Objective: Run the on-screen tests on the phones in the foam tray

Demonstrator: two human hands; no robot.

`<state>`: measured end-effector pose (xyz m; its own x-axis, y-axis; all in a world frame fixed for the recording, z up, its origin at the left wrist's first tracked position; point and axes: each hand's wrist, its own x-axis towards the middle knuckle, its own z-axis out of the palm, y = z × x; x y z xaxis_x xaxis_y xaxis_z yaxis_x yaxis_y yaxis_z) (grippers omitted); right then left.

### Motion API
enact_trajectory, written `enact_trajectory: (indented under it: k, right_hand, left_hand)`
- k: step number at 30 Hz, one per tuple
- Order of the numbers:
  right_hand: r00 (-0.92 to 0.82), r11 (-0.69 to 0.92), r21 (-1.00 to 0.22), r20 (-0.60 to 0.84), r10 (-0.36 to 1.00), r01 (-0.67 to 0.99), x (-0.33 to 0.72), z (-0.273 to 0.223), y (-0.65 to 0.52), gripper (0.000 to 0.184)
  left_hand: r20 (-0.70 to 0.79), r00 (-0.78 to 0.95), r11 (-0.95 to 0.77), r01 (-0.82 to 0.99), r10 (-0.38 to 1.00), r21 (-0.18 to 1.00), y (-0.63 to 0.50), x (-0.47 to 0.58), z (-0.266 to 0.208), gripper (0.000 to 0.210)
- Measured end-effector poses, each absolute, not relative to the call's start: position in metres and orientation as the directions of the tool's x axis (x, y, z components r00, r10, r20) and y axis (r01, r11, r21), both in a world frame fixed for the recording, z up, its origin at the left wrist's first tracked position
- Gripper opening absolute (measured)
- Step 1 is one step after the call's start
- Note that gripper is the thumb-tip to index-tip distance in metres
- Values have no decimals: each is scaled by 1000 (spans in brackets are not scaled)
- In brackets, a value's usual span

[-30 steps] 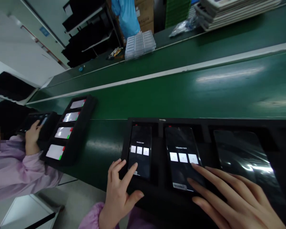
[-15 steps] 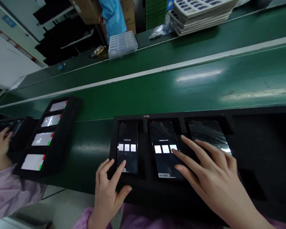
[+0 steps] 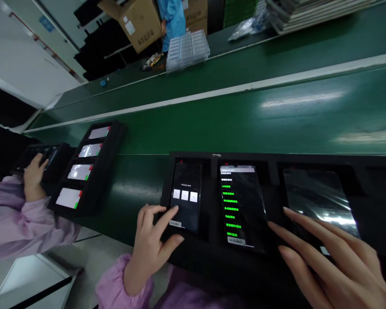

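Note:
Three smartphones lie in slots of a black foam tray in front of me. The left smartphone shows "Vibrator test" above three white squares. On the middle smartphone is a list of mostly green lines of text. The right smartphone has a dark, glossy screen. My left hand is open, its index fingertip at the lower left of the left smartphone. My right hand is open too, fingers spread, index fingertip beside the middle smartphone's right edge and the others over the right smartphone.
Another black tray holds several phones with white screens. Beyond it, a co-worker's hand touches a dark tray. Across the green bench stand clear plastic trays, a cardboard box and stacked trays.
The middle smartphone's screen went from "Vibrator test" to a green text list. My right hand moved right, off that screen. My left hand stays by the left smartphone. The view shifted.

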<state>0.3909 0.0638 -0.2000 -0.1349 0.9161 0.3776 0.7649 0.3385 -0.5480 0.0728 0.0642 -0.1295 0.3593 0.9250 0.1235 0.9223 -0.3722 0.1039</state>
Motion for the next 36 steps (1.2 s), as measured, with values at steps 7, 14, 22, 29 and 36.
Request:
enact_trajectory:
  k: [7, 14, 22, 29, 36]
  right_hand:
    - [-204, 473, -500, 500, 842, 726, 408, -193, 62, 25]
    - [-382, 529, -328, 418, 824, 783, 400, -189, 77, 51]
    - [-295, 439, -318, 412, 862, 840, 391, -192, 98, 45]
    - [-290, 479, -421, 439, 850, 770, 382, -183, 92, 44]
    - [-306, 536, -424, 498, 811, 730, 390, -187, 83, 29]
  left_hand:
    - [127, 347, -361, 927, 929, 105, 87, 64, -113, 63]
    - [-99, 637, -607, 762, 764, 224, 110, 46, -107, 51]
    - [2, 561, -547, 806, 828, 226, 149, 60, -127, 44]
    - [110, 457, -470, 854, 883, 225, 113, 40, -115, 62]
    - [99, 403, -415, 893, 910, 174, 94, 36, -117, 62]
